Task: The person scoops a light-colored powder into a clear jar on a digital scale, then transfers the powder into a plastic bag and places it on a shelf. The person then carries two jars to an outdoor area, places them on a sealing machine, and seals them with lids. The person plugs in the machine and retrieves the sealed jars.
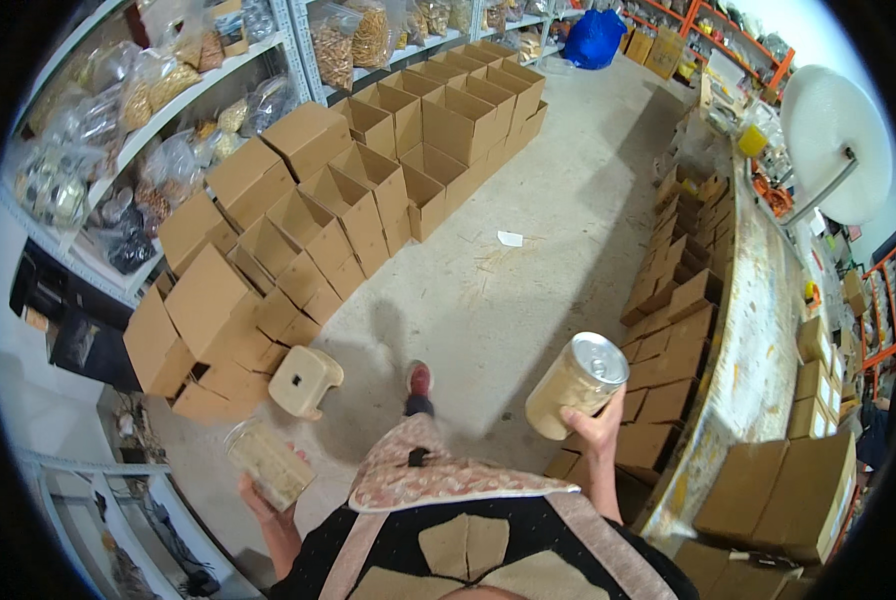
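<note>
While standing among open cardboard boxes [368,190], right hand [596,428] grips foil-lidded jar [576,386]; left hand [268,500] holds clear jar [268,463], contents possibly grain; plastic stool [305,380] nearby.

A single head-worn fisheye view looks steeply down from standing height onto the grey concrete floor [528,270]. It faces forward along that floor toward the far blue plastic sack [593,38]; the wearer's own patterned apron fills the near bottom edge.

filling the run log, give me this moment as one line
left hand: holds clear jar | right hand: holds silver-lidded can | stance: standing on concrete floor | nearby: beige stool, open cardboard boxes
</note>
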Demonstrator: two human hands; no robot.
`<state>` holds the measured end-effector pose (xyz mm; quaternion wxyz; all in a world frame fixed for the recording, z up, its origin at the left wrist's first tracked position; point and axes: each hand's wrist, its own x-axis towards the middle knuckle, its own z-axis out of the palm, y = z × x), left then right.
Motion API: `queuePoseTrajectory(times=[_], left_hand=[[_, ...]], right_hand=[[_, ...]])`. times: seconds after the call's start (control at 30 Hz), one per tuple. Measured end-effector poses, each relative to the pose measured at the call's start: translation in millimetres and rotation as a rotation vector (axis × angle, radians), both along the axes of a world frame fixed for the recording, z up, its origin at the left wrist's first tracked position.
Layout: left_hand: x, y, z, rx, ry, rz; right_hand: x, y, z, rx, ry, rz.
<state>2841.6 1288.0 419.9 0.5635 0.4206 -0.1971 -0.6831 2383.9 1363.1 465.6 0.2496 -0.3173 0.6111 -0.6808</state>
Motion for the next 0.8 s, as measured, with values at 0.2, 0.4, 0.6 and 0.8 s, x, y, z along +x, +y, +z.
queuePoseTrajectory(times=[0.2, 0.4, 0.6, 0.8], left_hand=[[-159.8, -232.7, 25.8, -0.138, 0.088, -0.354], [-385.1, -457.9, 21.5, -0.104, 0.081, -0.774], [-605.8, -553.6, 20.8, -0.092, 0.31, -0.905], [-727.5, -622.3, 30.3, 0.001, 0.207, -0.639]], right_hand=[[-103.1, -99.0, 2.5, 0.017, -0.03, -0.231], [-200.4, -134.7, -20.1, 0.091, -0.049, -0.582], [-359.7, -219.9, -41.8, 0.077, 0.014, -0.745], [-543.9, -372.3, 20.2, 0.105, 0.033, -0.505]])
